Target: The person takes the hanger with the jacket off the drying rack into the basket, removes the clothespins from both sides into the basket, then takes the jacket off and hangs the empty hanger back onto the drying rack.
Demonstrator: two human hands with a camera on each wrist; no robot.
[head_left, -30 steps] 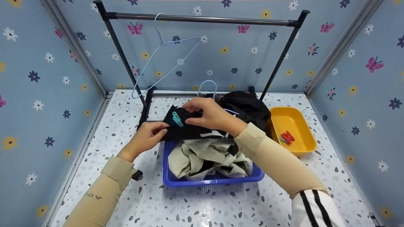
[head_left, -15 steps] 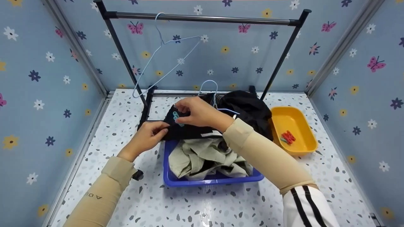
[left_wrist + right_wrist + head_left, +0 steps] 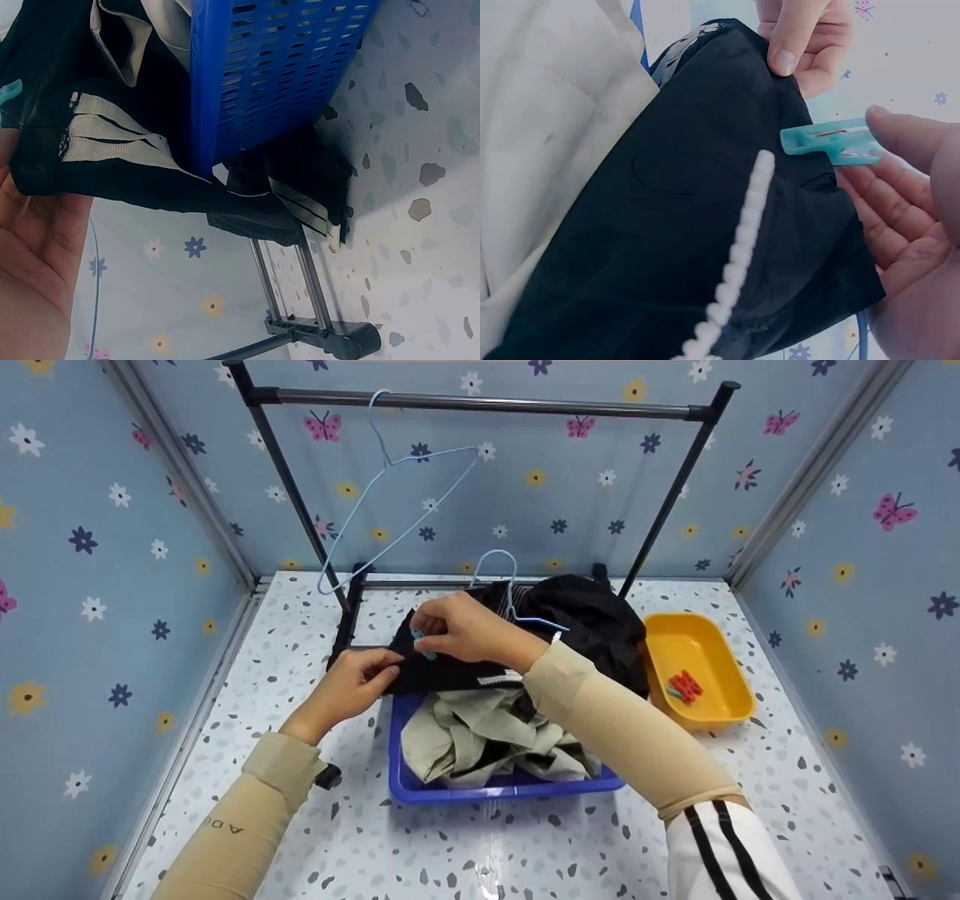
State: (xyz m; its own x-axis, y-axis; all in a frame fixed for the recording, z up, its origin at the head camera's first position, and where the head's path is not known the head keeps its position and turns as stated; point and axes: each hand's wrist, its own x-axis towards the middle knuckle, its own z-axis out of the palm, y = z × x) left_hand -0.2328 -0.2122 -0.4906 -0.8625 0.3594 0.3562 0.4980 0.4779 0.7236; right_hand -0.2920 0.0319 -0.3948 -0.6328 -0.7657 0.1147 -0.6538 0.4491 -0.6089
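A black garment (image 3: 457,671) with a pale striped band lies over the far side of a blue basket (image 3: 510,793). At its left end my left hand (image 3: 349,682) pinches the fabric edge between thumb and fingers. A teal clothespin (image 3: 829,141) sits on the edge of the black cloth. With thumb and fingers, my right hand (image 3: 469,630) pinches the clothespin's outer end, partly hiding it in the head view. Crumpled beige cloth (image 3: 480,735) fills the basket. A light blue hanger (image 3: 495,553) pokes up behind my right hand, its lower part largely hidden.
A black clothes rack (image 3: 480,403) stands at the back, with another blue hanger (image 3: 360,502) on its bar. More dark cloth (image 3: 592,619) heaps at the rack's base. To the right is a yellow tray (image 3: 720,660) holding several red clothespins (image 3: 684,687).
My right hand has moved slightly left and its thumb and fingers have come together on the teal clothespin. The left hand keeps its hold on the cloth.
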